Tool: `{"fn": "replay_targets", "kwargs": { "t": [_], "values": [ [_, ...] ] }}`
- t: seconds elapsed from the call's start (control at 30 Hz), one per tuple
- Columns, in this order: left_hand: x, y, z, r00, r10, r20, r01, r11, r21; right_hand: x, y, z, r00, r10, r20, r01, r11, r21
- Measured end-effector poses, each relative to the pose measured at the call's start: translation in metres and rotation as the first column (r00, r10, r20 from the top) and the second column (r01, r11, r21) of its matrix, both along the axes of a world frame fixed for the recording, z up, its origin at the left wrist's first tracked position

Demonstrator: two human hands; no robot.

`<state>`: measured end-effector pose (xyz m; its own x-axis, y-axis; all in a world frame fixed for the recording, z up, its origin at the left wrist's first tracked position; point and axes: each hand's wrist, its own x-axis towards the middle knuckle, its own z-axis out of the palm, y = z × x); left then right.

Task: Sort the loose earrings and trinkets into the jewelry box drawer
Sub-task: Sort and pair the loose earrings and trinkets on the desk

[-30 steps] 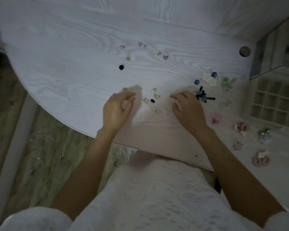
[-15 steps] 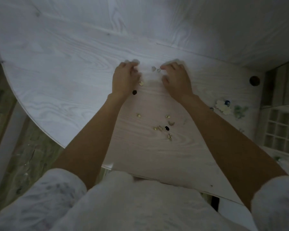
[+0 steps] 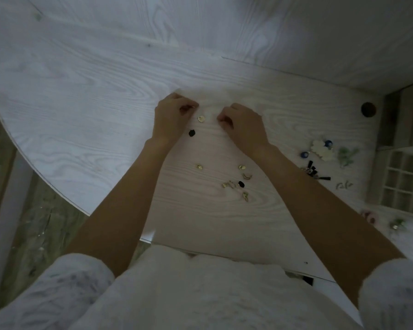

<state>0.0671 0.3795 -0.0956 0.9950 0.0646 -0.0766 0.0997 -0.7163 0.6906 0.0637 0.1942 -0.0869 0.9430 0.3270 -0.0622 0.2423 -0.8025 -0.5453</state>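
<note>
both hands are reaching far across a pale wooden table; the left hand is curling its fingers in with thumb and forefinger pinched together, and the right hand is curling the same way, though what either is holding is too small to tell. a gold earring and a black bead are lying between them, just beside the left hand. more gold trinkets are lying scattered nearer the body, and the jewelry box drawer is sitting open at the far right edge.

Bare tabletop left and beyond both hands: passable. Obstacles: gold trinket cluster between the forearms; flower pieces and compartment drawer at right.
</note>
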Motion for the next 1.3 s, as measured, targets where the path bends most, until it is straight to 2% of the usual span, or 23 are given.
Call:
{"fn": "replay_targets", "kwargs": {
  "t": [0.27, 0.57, 0.73, 0.83, 0.93, 1.0, 1.17, 1.3],
  "values": [
    [-0.039, -0.010, 0.000, 0.999, -0.052, 0.011, 0.053, 0.997, -0.064, -0.042, -0.013, 0.000, 1.000, 0.006, -0.026, -0.006, 1.000, -0.005],
    [-0.070, -0.031, -0.001, 0.994, -0.110, -0.010, 0.109, 0.993, -0.050, -0.061, -0.039, -0.001, 0.987, -0.124, -0.105, 0.129, 0.991, 0.042],
    [-0.094, -0.042, 0.004, 0.994, -0.056, 0.090, 0.036, 0.978, 0.205, -0.074, -0.055, 0.000, 0.963, -0.239, -0.124, 0.248, 0.967, 0.065],
    [-0.111, -0.059, 0.010, 0.971, -0.211, 0.114, 0.189, 0.966, 0.179, -0.080, -0.060, 0.001, 0.950, -0.282, -0.132, 0.293, 0.953, 0.071],
    [-0.132, -0.079, 0.012, 0.941, -0.334, 0.046, 0.318, 0.925, 0.207, -0.088, -0.066, 0.001, 0.945, -0.299, -0.131, 0.309, 0.949, 0.062],
    [-0.142, -0.082, 0.011, 0.951, -0.308, 0.017, 0.295, 0.922, 0.252, -0.093, -0.069, 0.001, 0.945, -0.295, -0.140, 0.305, 0.950, 0.062],
    [-0.148, -0.080, 0.005, 0.959, -0.285, 0.003, 0.276, 0.930, 0.245, -0.106, -0.068, 0.002, 0.947, -0.271, -0.170, 0.285, 0.957, 0.061],
    [-0.146, -0.080, 0.007, 0.980, -0.198, -0.015, 0.198, 0.973, 0.122, -0.117, -0.070, 0.001, 0.945, -0.277, -0.172, 0.292, 0.954, 0.063]
  ]
}}
